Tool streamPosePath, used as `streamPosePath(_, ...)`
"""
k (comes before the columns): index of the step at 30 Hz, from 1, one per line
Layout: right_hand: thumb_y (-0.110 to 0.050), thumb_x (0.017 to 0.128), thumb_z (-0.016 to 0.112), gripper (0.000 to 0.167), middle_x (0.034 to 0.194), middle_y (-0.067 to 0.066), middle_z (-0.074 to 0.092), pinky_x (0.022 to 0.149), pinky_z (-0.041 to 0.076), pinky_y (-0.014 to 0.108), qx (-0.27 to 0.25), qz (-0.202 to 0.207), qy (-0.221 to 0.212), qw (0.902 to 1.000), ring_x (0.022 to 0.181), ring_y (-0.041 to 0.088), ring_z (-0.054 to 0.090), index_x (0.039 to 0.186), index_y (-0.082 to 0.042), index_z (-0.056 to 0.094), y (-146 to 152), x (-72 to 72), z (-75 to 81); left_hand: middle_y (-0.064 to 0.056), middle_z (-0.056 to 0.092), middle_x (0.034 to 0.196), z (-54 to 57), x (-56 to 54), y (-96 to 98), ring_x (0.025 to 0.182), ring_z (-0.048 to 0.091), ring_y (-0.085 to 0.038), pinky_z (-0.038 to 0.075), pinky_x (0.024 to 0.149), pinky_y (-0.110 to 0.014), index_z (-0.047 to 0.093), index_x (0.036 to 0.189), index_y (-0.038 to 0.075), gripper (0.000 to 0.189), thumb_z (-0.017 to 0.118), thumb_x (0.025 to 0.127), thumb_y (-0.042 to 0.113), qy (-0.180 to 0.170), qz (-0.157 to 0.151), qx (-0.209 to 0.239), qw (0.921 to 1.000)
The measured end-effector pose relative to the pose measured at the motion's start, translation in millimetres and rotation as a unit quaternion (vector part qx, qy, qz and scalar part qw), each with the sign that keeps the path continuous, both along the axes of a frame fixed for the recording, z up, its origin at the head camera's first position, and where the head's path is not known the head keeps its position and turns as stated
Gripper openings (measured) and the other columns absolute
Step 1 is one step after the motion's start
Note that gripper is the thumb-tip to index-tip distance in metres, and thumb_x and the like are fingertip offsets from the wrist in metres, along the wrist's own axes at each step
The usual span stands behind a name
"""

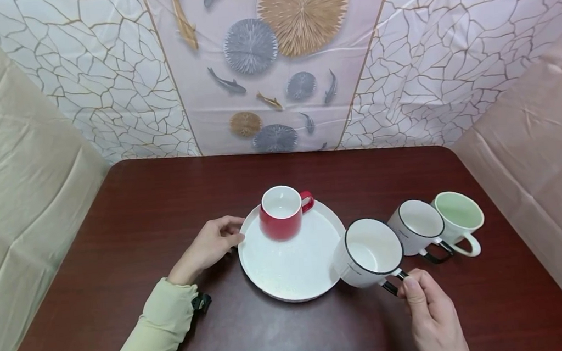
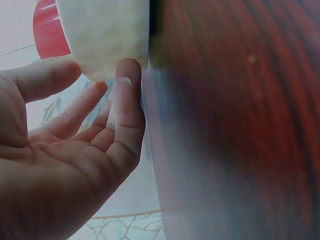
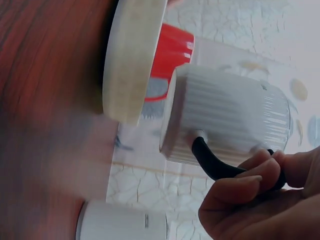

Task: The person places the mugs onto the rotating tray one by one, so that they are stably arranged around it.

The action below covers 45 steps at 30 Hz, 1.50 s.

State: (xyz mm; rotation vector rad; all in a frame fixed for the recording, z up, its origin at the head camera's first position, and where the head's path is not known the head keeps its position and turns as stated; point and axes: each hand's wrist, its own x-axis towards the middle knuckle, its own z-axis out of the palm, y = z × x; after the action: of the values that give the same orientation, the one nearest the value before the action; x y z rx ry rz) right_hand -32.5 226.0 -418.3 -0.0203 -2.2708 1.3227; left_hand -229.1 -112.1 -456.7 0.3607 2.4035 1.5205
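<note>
My right hand (image 1: 432, 309) grips the black handle of a white ribbed mug (image 3: 230, 110) with a dark rim. In the head view the mug (image 1: 363, 279) overlaps the right edge of a round white tray (image 1: 289, 279), and the right wrist view shows its base about level with the tray's rim. My left hand (image 1: 212, 244) holds the tray's left edge, thumb at the top rim and fingers against the patterned side wall (image 2: 107, 40). Upright on the tray, toward its back, stands a red mug (image 1: 281, 228) with a white inside, handle pointing right.
Right of the tray, a second white mug (image 1: 407, 237) with a black handle stands beside a light green mug (image 1: 448, 225). All are on a dark brown wooden table (image 1: 163, 196). A patterned cloth wall (image 1: 131, 99) rises behind the table's back edge, with padded panels at both sides.
</note>
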Motion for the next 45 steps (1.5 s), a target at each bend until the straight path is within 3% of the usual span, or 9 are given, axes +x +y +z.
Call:
streamPosePath(6, 0.011, 0.097, 0.044, 0.023, 0.07, -0.002, 0.041, 0.054, 0.032, 0.024, 0.015, 0.052, 0.023, 0.9982, 0.062, 0.008, 0.039, 0.082, -0.003, 0.053, -3.6, -10.7, 0.6, -0.012, 0.064, 0.093, 0.4, 0.5, -0.5, 0.071, 0.06, -0.024, 0.052, 0.06, -0.037, 0.061, 0.124, -0.001, 0.035, 0.065, 0.09, 0.006, 0.002, -0.002, -0.002, 1.0)
streamPosePath(15, 0.009, 0.098, 0.043, 0.023, 0.066, -0.003, 0.037, 0.048, 0.03, 0.025, 0.011, 0.099, 0.025, 0.9947, 0.056, 0.009, 0.036, 0.083, -0.005, 0.053, -9.6, -28.3, 1.4, -0.011, 0.064, 0.092, 1.8, 2.5, 0.3, 0.07, 0.06, -0.024, 0.052, 0.061, -0.038, 0.061, 0.124, -0.001, 0.035, 0.065, 0.09, 0.006, 0.007, -0.004, -0.002, 1.0)
streamPosePath(21, 0.009, 0.098, 0.043, 0.024, 0.069, -0.002, 0.038, 0.051, 0.031, 0.025, 0.015, 0.132, 0.029, 0.9907, 0.06, 0.009, 0.038, 0.082, -0.007, 0.052, -13.7, -39.9, -4.1, -0.011, 0.064, 0.092, 1.2, 2.9, 1.2, 0.07, 0.059, -0.021, 0.052, 0.06, -0.038, 0.061, 0.124, -0.002, 0.034, 0.064, 0.09, 0.006, 0.008, -0.01, 0.002, 0.9999)
streamPosePath(34, 0.001, 0.101, 0.045, 0.023, 0.073, 0.003, 0.046, 0.056, 0.035, 0.025, 0.044, 0.152, -0.006, 0.9874, 0.063, 0.009, 0.041, 0.083, -0.011, 0.052, -17.2, -59.4, -13.0, -0.011, 0.065, 0.091, -0.3, 3.2, 1.3, 0.072, 0.06, -0.021, 0.053, 0.061, -0.037, 0.061, 0.123, -0.002, 0.033, 0.064, 0.09, 0.005, 0.01, -0.007, 0.009, 0.9999)
streamPosePath(39, 0.002, 0.1, 0.045, 0.023, 0.074, -0.003, 0.045, 0.058, 0.035, 0.025, 0.045, 0.159, -0.006, 0.9862, 0.065, 0.009, 0.042, 0.082, -0.01, 0.053, -15.7, -66.7, -18.7, -0.011, 0.065, 0.091, 1.5, 3.9, 1.4, 0.074, 0.061, -0.021, 0.053, 0.062, -0.037, 0.061, 0.123, -0.002, 0.034, 0.064, 0.09, 0.005, 0.008, -0.005, 0.009, 0.9999)
streamPosePath(45, 0.007, 0.099, 0.043, 0.023, 0.071, 0.006, 0.044, 0.056, 0.034, 0.026, 0.038, 0.174, -0.011, 0.9839, 0.063, 0.008, 0.039, 0.08, -0.004, 0.051, -21.7, -69.6, -8.9, -0.011, 0.064, 0.091, 2.7, 4.3, 1.0, 0.073, 0.06, -0.02, 0.053, 0.062, -0.036, 0.061, 0.124, -0.002, 0.034, 0.064, 0.091, 0.005, 0.009, -0.004, 0.004, 0.9999)
